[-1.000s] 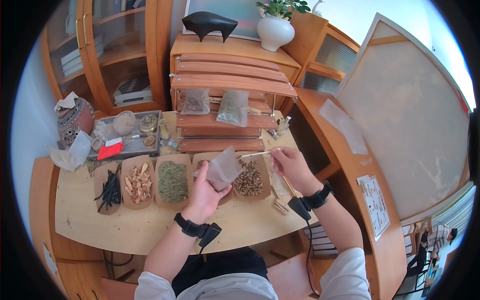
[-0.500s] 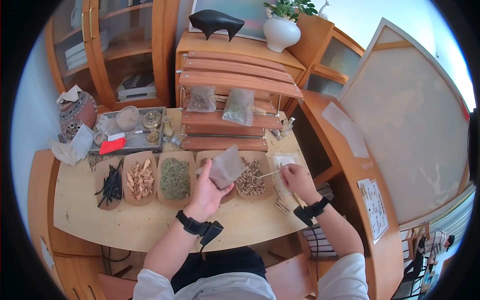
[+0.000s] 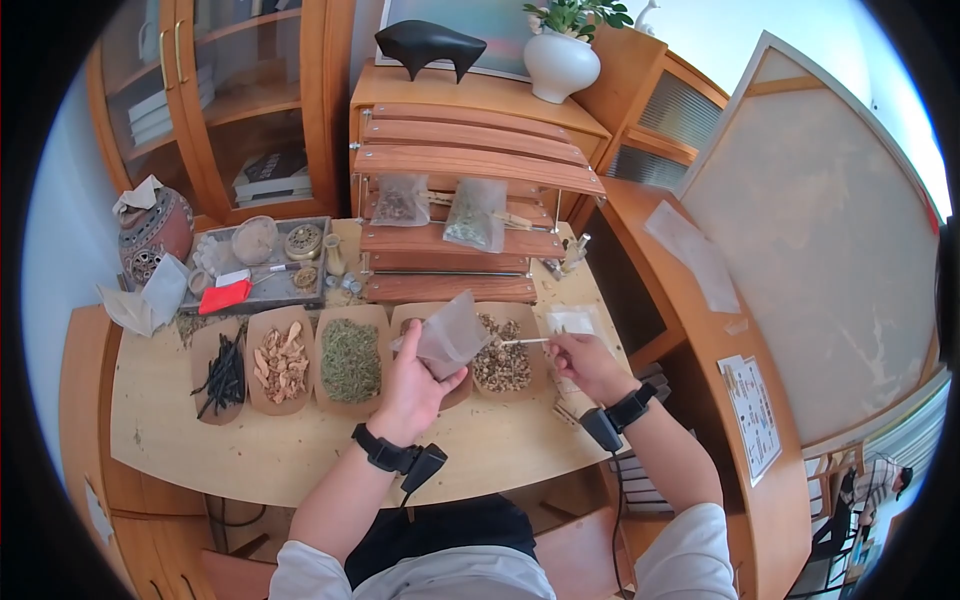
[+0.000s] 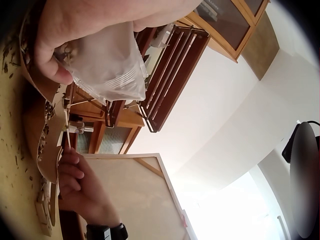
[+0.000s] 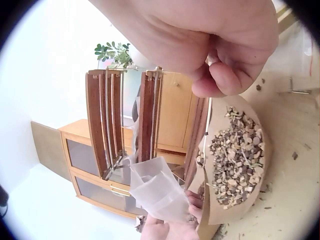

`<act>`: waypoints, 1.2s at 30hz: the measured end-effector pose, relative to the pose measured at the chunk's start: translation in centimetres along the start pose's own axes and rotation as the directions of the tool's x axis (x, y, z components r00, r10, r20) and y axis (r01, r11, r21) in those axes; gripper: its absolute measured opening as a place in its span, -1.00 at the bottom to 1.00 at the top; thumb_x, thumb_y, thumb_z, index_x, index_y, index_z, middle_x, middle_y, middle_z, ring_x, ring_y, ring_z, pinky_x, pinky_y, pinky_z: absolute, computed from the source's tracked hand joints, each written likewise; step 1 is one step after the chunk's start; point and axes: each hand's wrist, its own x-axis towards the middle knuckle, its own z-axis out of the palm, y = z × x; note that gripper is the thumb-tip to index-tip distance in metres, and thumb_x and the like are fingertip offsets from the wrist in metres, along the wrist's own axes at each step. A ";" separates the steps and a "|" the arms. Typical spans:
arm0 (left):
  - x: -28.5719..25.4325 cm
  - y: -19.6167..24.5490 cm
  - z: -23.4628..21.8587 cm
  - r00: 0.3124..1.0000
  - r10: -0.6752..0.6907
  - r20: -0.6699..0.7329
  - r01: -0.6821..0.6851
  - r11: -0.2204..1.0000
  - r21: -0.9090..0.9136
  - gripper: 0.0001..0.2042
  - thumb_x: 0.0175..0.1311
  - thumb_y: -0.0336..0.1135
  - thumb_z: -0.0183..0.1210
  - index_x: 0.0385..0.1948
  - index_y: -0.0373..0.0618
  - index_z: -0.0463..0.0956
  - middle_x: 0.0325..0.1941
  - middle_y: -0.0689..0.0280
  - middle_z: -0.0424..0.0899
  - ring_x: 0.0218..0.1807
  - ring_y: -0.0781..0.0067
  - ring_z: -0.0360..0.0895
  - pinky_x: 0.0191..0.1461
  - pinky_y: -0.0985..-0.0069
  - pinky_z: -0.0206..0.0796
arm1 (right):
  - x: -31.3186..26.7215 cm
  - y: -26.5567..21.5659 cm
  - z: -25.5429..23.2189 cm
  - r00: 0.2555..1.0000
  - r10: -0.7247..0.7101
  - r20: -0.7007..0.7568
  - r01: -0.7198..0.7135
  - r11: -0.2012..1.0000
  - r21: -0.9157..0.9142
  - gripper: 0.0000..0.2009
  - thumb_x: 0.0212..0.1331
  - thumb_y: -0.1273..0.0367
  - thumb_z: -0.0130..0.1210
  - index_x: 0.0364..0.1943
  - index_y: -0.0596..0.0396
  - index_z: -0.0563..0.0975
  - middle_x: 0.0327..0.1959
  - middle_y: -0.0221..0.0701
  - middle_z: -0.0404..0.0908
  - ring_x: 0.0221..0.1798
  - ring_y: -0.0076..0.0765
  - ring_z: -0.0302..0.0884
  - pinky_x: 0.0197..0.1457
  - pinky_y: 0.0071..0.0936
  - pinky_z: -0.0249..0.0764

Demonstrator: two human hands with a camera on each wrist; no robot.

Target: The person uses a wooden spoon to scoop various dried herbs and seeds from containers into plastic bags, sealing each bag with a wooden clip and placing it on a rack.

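My left hand (image 3: pixel 412 385) holds a translucent pouch (image 3: pixel 452 332) between thumb and fingers, with some small bits showing inside its lower part in the left wrist view. Between the thumb and fingers of my right hand (image 3: pixel 588 362) I pinch the thin pale handle of a small spoon (image 5: pixel 208 120). A few bits sit at the spoon's far tip, which points toward the pouch. Beneath the spoon lies a cardboard tray (image 5: pixel 220 216) of chopped brown-and-cream dried herbs (image 5: pixel 237 165). Another tray is mostly hidden behind my left hand and the pouch.
To the left stand trays of green herb (image 3: pixel 350 360), tan pieces (image 3: pixel 282 368) and dark strips (image 3: pixel 220 378). Behind them are a wooden rack (image 3: pixel 455 240) with two clipped pouches and a grey tray (image 3: pixel 270 290) of small items. Wooden clips (image 3: pixel 565 410) lie at right.
My right hand dipped the spoon toward the chopped herbs, then rose and moved slightly left with bits at its tip. My left hand stays in place with the pouch.
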 end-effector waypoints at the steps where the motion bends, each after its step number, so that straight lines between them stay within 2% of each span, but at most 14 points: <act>1: 0.0 0.0 0.0 1.000 0.001 -0.003 -0.001 1.000 0.002 -0.49 0.38 0.20 0.05 0.18 0.09 0.32 0.24 0.32 0.41 0.26 0.35 0.33 0.25 0.20 0.23 | -0.2 -0.6 0.2 1.000 -0.008 -0.010 0.008 1.000 0.012 -0.82 0.40 0.37 0.01 -0.35 0.14 0.51 -0.48 -0.52 0.47 -0.52 -0.64 0.36 -0.51 -0.66 0.26; 4: -0.1 0.0 0.1 1.000 0.004 -0.017 -0.004 1.000 0.011 -0.48 0.39 0.21 0.04 0.18 0.08 0.33 0.24 0.31 0.41 0.26 0.35 0.33 0.26 0.20 0.22 | -1.0 -2.9 0.9 0.997 -0.071 0.014 0.071 0.996 0.051 -0.83 0.39 0.38 0.03 -0.35 0.15 0.51 -0.46 -0.53 0.46 -0.50 -0.66 0.35 -0.51 -0.66 0.24; 7: -0.5 0.1 0.8 1.000 -0.005 -0.031 0.006 0.999 0.036 -0.45 0.42 0.21 -0.04 0.24 0.03 0.32 0.27 0.29 0.42 0.25 0.36 0.34 0.18 0.27 0.30 | -2.4 -5.0 2.6 0.984 -0.169 0.049 0.169 0.986 -0.003 -0.82 0.39 0.37 0.04 -0.37 0.16 0.50 -0.50 -0.55 0.43 -0.53 -0.66 0.32 -0.52 -0.65 0.22; 8: -0.5 0.0 0.8 1.000 -0.009 -0.019 0.010 0.999 0.035 -0.45 0.42 0.21 -0.04 0.24 0.03 0.32 0.27 0.29 0.42 0.25 0.36 0.34 0.18 0.27 0.30 | -2.9 -5.4 3.3 0.969 -0.234 0.083 0.239 0.969 -0.063 -0.81 0.39 0.36 0.04 -0.35 0.18 0.52 -0.50 -0.55 0.45 -0.56 -0.67 0.33 -0.51 -0.67 0.24; 11: -0.3 0.0 0.7 1.000 -0.010 0.009 0.009 0.999 0.032 -0.45 0.42 0.21 -0.04 0.25 0.03 0.31 0.27 0.30 0.42 0.25 0.36 0.34 0.18 0.27 0.30 | -5.5 -6.7 6.0 0.924 -0.383 0.011 0.365 0.871 -0.329 -0.78 0.41 0.34 0.03 -0.31 0.23 0.56 -0.51 -0.53 0.51 -0.57 -0.67 0.38 -0.50 -0.67 0.29; 14: -0.2 0.0 0.2 1.000 0.003 0.016 -0.004 1.000 0.022 -0.45 0.42 0.21 -0.04 0.25 0.03 0.31 0.28 0.31 0.42 0.24 0.36 0.35 0.18 0.28 0.30 | -4.1 -5.7 4.4 0.840 -0.539 -0.059 0.487 0.797 -0.357 -0.76 0.41 0.33 0.02 -0.25 0.26 0.59 -0.50 -0.49 0.56 -0.57 -0.66 0.44 -0.49 -0.63 0.34; 17: 0.0 -0.1 -0.1 1.000 0.004 0.015 -0.005 1.000 0.016 -0.45 0.42 0.21 -0.04 0.25 0.04 0.31 0.27 0.31 0.42 0.24 0.37 0.35 0.18 0.28 0.30 | -1.5 -4.1 1.5 0.847 -0.523 -0.097 0.402 0.749 -0.527 -0.75 0.39 0.33 0.02 -0.26 0.28 0.60 -0.53 -0.46 0.57 -0.58 -0.65 0.45 -0.50 -0.60 0.36; 21: 0.1 0.0 0.0 1.000 -0.003 0.007 0.003 1.000 -0.005 -0.49 0.40 0.20 0.02 0.20 0.09 0.32 0.24 0.33 0.42 0.25 0.35 0.33 0.23 0.22 0.24 | -0.4 -1.4 -0.1 0.893 -0.450 -0.034 0.337 0.715 -0.612 -0.76 0.41 0.34 0.00 -0.25 0.25 0.59 -0.50 -0.49 0.58 -0.56 -0.67 0.45 -0.51 -0.67 0.32; 23: -0.1 0.0 0.1 1.000 0.000 -0.001 0.000 1.000 -0.001 -0.49 0.40 0.20 0.02 0.20 0.09 0.33 0.24 0.33 0.42 0.25 0.35 0.33 0.22 0.22 0.24 | 0.1 -0.2 0.0 0.937 -0.348 -0.023 0.290 0.816 -0.499 -0.78 0.40 0.34 0.01 -0.27 0.22 0.57 -0.50 -0.49 0.55 -0.57 -0.64 0.44 -0.50 -0.65 0.33; 26: -0.2 0.0 0.5 1.000 0.003 -0.019 -0.002 1.000 0.026 -0.46 0.42 0.21 -0.04 0.23 0.04 0.32 0.26 0.31 0.42 0.24 0.37 0.35 0.16 0.29 0.30 | 0.2 0.8 0.9 0.989 -0.146 -0.030 0.129 0.941 -0.313 -0.82 0.38 0.35 0.03 -0.29 0.19 0.54 -0.49 -0.50 0.51 -0.56 -0.59 0.43 -0.52 -0.63 0.34; 32: -0.1 0.1 0.3 1.000 -0.002 -0.008 0.002 1.000 0.012 -0.48 0.41 0.20 -0.02 0.21 0.06 0.33 0.25 0.32 0.42 0.24 0.36 0.34 0.20 0.25 0.27 | 0.6 1.1 0.7 1.000 -0.010 -0.001 0.010 0.995 -0.096 -0.82 0.40 0.38 0.01 -0.34 0.17 0.51 -0.51 -0.52 0.45 -0.56 -0.60 0.33 -0.54 -0.62 0.28; 36: 0.1 0.0 0.0 1.000 -0.005 0.005 0.005 1.000 -0.008 -0.50 0.38 0.20 0.06 0.18 0.11 0.32 0.24 0.33 0.41 0.26 0.35 0.32 0.26 0.18 0.21 | 0.6 0.5 0.1 1.000 0.005 0.030 -0.006 0.999 0.042 -0.84 0.40 0.38 0.01 -0.31 0.17 0.51 -0.47 -0.52 0.45 -0.53 -0.62 0.32 -0.52 -0.65 0.25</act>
